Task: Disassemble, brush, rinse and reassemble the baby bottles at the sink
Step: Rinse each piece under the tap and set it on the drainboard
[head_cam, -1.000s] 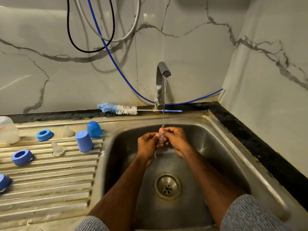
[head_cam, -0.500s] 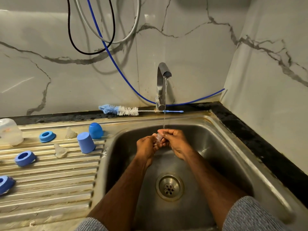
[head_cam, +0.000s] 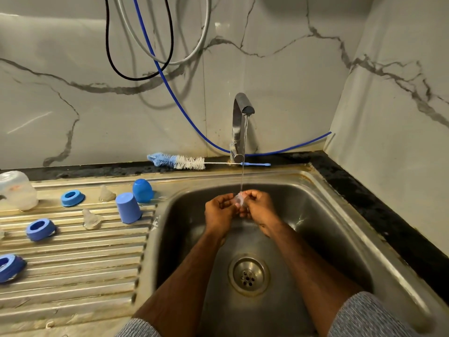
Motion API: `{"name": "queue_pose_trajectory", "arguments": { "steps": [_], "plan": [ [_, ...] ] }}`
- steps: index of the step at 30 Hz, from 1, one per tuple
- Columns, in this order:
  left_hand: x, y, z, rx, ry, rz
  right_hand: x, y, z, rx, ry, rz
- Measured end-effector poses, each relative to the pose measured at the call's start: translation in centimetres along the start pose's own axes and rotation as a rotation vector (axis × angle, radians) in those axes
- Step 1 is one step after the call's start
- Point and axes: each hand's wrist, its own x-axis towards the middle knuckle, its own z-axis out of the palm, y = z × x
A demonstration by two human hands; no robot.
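Over the steel sink basin [head_cam: 315, 215], my left hand [head_cam: 218, 212] and my right hand [head_cam: 260, 210] together grip a small clear teat [head_cam: 239, 199] under the thin water stream from the tap [head_cam: 239, 127]. On the ribbed drainboard [head_cam: 73, 268] to the left lie two more clear teats [head_cam: 107, 193] [head_cam: 91, 218], three blue collar rings [head_cam: 72, 198] [head_cam: 40, 229] [head_cam: 9, 267], two blue caps [head_cam: 128, 207] [head_cam: 142, 190] and a clear bottle body [head_cam: 17, 190]. A blue-and-white bottle brush [head_cam: 179, 162] lies on the ledge behind the sink.
The drain strainer [head_cam: 248, 274] sits in the basin floor below my wrists. A blue hose [head_cam: 184, 113] and black and grey cables [head_cam: 114, 52] hang along the marble wall. A dark stone counter edge [head_cam: 379, 210] runs along the right side.
My hands have stayed under the stream, with the fingers shifting slightly around the teat. The camera view has drifted a little.
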Motion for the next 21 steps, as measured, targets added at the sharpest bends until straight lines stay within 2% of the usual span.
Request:
{"name": "queue_pose_trajectory", "arguments": {
  "steps": [4, 9, 13, 16, 21],
  "plan": [
    [0.2, -0.3, -0.2, -0.002, 0.062, 0.013, -0.6, -0.7, -0.3, -0.259, -0.084, -0.08],
    [0.1, -0.1, -0.3, -0.003, 0.093, 0.043, -0.6, -0.9, -0.8, -0.319, -0.148, -0.045],
    [0.4, -0.2, -0.5, -0.01, 0.119, 0.044, -0.1, 0.0, -1.2, -0.364, -0.125, -0.115],
    [0.6, -0.3, -0.6, -0.001, 0.131, 0.04, 0.4, 0.3, -1.1, -0.385, -0.041, -0.188],
    [0.9, -1.0, -0.5, 0.124, 0.087, -0.009, 0.2, 0.2, -0.8, -0.438, 0.024, -0.229]
  ]
}}
